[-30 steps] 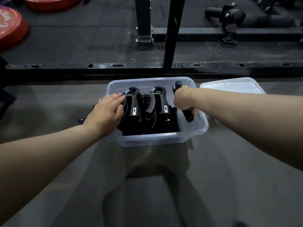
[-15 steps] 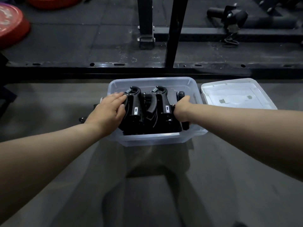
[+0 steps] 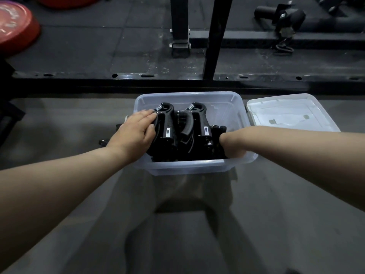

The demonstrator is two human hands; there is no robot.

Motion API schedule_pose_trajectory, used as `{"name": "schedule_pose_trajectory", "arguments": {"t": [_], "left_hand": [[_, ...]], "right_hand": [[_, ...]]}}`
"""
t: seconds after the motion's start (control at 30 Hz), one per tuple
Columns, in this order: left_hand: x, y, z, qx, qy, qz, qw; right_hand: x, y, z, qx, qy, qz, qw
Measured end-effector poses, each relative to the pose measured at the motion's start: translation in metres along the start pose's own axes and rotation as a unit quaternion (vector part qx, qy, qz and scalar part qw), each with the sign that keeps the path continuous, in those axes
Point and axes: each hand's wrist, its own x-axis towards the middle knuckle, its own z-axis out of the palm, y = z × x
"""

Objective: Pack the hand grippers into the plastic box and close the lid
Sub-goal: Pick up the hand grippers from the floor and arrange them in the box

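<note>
A clear plastic box (image 3: 187,168) stands on the grey floor in front of me. Several black hand grippers stand packed upright inside it. My left hand (image 3: 134,133) comes in over the box's left wall, fingers and thumb closed round the handle of the leftmost hand gripper (image 3: 166,123). A second gripper (image 3: 199,120) stands beside it. My right hand (image 3: 231,144) is sunk into the box's right side, fingers hidden, holding a third gripper whose black handle ends (image 3: 218,129) stick up beside my wrist. The translucent lid (image 3: 292,113) lies flat just right of the box.
Black pieces (image 3: 103,143) show on the floor left of the box, partly hidden by my left wrist. Behind the box runs a black rack base rail (image 3: 177,80) with uprights (image 3: 214,36). A red weight plate (image 3: 13,26) lies far left.
My right hand has lowered its gripper from above the box's right edge down into the box. The lid is now uncovered. My left hand has stayed on the leftmost gripper.
</note>
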Motion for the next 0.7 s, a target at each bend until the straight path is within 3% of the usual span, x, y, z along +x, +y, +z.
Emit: {"name": "schedule_pose_trajectory", "arguments": {"t": [0.17, 0.3, 0.43, 0.5, 0.7], "left_hand": [[0.0, 0.002, -0.001, 0.001, -0.001, -0.004, 1.0], [-0.001, 0.002, -0.001, -0.01, 0.002, -0.008, 1.0], [-0.001, 0.001, -0.001, -0.016, 0.0, -0.011, 1.0], [-0.001, 0.001, -0.001, -0.017, 0.001, -0.009, 1.0], [-0.001, 0.004, -0.002, -0.022, 0.004, -0.009, 1.0]], "right_hand": [[0.008, -0.002, -0.002, -0.039, -0.019, 0.003, 0.999], [0.001, 0.003, -0.035, -0.026, 0.12, 0.031, 0.992], [0.0, -0.009, -0.034, -0.065, 0.072, 0.033, 0.995], [0.005, -0.014, -0.02, -0.037, 0.067, 0.038, 0.996], [0.022, -0.002, -0.014, 0.055, 0.175, 0.058, 0.981]]}}
